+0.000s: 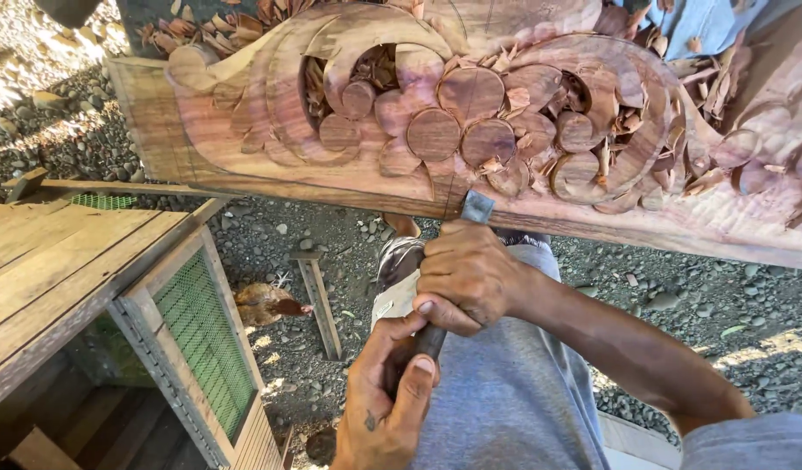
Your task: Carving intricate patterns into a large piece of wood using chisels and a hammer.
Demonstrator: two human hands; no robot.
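A long reddish wooden panel (244, 130), carved with scrolls and round discs, lies across the top of the view, with wood chips in its hollows. A chisel (477, 207) rests with its steel blade against the panel's near edge. My right hand (471, 274) is wrapped round the chisel just below the blade. My left hand (384, 405) grips the dark handle lower down, near my lap. My grey shorts (505, 400) are under both hands.
A wooden coop (62, 261) with green mesh (201, 326) stands at the left. A brown chicken (266, 303) and a wooden stake (318, 305) are on the gravel ground (679, 296). A person in blue cloth (705, 22) is beyond the panel, top right.
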